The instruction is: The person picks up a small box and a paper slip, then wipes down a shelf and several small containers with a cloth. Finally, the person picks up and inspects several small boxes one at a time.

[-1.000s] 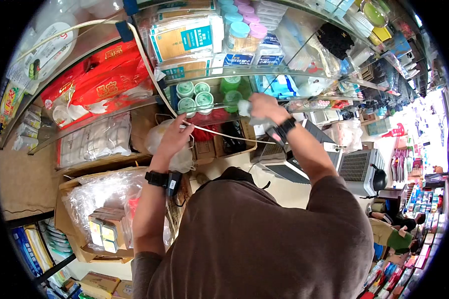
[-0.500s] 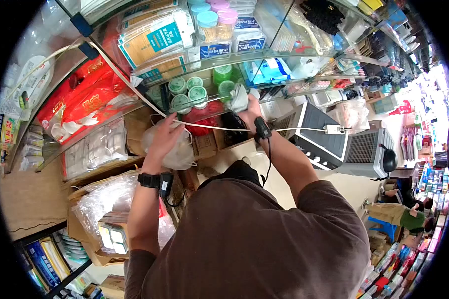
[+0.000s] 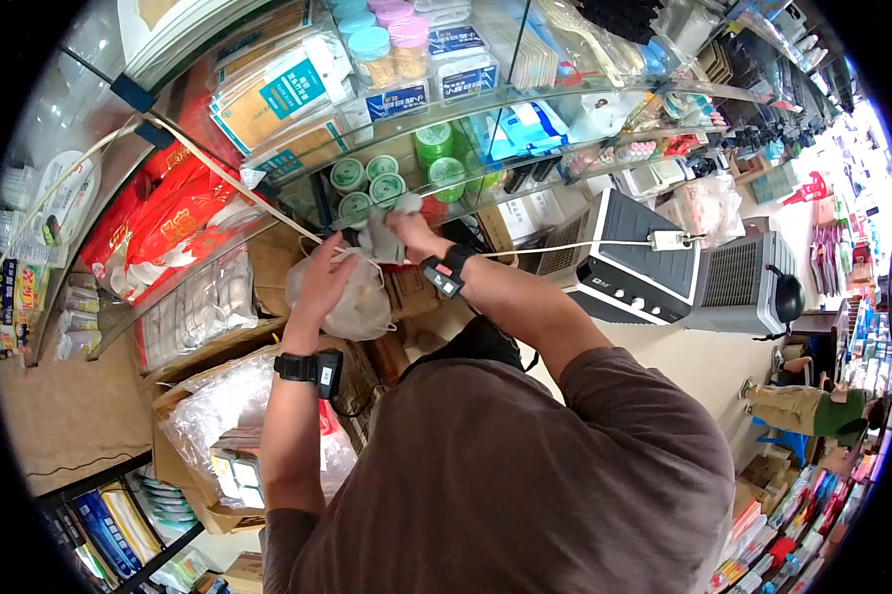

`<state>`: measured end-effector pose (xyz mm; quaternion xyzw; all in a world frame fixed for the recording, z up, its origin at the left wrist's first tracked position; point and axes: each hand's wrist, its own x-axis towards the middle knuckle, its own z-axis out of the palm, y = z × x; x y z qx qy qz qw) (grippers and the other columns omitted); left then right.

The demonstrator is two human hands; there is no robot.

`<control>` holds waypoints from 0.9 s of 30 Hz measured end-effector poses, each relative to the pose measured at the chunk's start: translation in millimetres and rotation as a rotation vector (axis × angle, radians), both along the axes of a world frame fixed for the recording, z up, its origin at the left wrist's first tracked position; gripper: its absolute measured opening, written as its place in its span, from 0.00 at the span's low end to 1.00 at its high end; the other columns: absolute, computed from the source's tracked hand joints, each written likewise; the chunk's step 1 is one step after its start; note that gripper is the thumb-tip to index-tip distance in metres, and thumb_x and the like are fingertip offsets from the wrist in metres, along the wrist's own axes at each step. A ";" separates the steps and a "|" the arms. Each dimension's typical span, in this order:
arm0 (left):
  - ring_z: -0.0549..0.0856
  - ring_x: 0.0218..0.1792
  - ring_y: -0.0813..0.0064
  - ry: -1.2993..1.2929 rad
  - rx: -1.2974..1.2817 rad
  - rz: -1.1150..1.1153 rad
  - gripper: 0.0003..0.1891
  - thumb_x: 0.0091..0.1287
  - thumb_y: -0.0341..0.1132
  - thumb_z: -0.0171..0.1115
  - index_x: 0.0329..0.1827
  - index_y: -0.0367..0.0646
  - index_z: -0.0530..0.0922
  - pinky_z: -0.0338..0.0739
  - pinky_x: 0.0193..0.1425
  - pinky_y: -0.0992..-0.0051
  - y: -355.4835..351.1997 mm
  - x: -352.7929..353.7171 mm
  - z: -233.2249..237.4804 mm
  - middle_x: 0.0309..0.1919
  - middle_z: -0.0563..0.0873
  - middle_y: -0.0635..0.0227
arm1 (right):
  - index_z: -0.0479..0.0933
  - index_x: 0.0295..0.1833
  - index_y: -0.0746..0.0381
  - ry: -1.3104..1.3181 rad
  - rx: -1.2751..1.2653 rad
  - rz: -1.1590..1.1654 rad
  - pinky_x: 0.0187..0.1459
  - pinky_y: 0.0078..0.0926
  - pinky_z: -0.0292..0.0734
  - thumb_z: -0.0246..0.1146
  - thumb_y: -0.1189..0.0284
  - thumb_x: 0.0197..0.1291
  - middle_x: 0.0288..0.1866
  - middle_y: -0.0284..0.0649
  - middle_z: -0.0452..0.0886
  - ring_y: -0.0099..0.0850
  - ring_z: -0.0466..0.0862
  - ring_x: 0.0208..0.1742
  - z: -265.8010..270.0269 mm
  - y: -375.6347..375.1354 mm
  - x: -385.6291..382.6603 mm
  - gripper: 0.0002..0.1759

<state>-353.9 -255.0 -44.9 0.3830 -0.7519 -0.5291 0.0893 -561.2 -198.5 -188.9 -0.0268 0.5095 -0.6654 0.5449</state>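
Note:
A crumpled grey-white cloth (image 3: 375, 240) is bunched in my right hand (image 3: 418, 236), against the front edge of the lower glass shelf. Just beyond it sit round green-lidded tubs (image 3: 388, 187) and stacked green containers (image 3: 446, 170). My left hand (image 3: 319, 282) is to the left, fingers stretched out by the white cable (image 3: 230, 178) and the shelf edge; it appears to hold nothing. A white plastic bag (image 3: 357, 302) hangs just right of my left hand, partly behind it.
Red packages (image 3: 174, 213) lie on the shelf at the left. On the right stand a dark box-shaped appliance (image 3: 639, 252) and a grey one (image 3: 738, 282). An open carton with plastic wrap (image 3: 213, 406) is below my left arm. A person (image 3: 802, 408) is at the far right.
My right hand has moved left along the shelf edge with the cloth, from the stacked green containers to the tubs. My left hand stays near the same place. The view has shifted slightly.

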 end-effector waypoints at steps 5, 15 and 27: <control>0.90 0.48 0.63 -0.047 -0.065 -0.028 0.35 0.73 0.43 0.69 0.81 0.42 0.68 0.83 0.54 0.67 2.0 4.1 7.3 0.67 0.81 0.53 | 0.79 0.60 0.70 1.176 -0.013 0.388 0.53 0.37 0.84 0.66 0.68 0.62 0.51 0.54 0.87 0.46 0.89 0.51 59.5 57.6 -28.7 0.24; 0.87 0.52 0.70 -0.082 -0.064 -0.262 0.34 0.74 0.44 0.69 0.81 0.50 0.70 0.82 0.55 0.69 29.8 -11.0 31.7 0.56 0.88 0.58 | 0.71 0.71 0.63 -0.025 -0.212 -0.140 0.70 0.39 0.77 0.62 0.63 0.78 0.63 0.42 0.83 0.37 0.84 0.63 129.7 187.4 -63.3 0.23; 0.87 0.60 0.58 0.281 -0.052 -0.280 0.31 0.68 0.37 0.74 0.69 0.37 0.70 0.80 0.64 0.63 130.8 -90.2 31.8 0.61 0.85 0.50 | 0.73 0.68 0.70 0.000 -0.150 -0.018 0.64 0.37 0.82 0.59 0.64 0.79 0.62 0.46 0.84 0.35 0.87 0.59 191.0 232.5 -40.5 0.23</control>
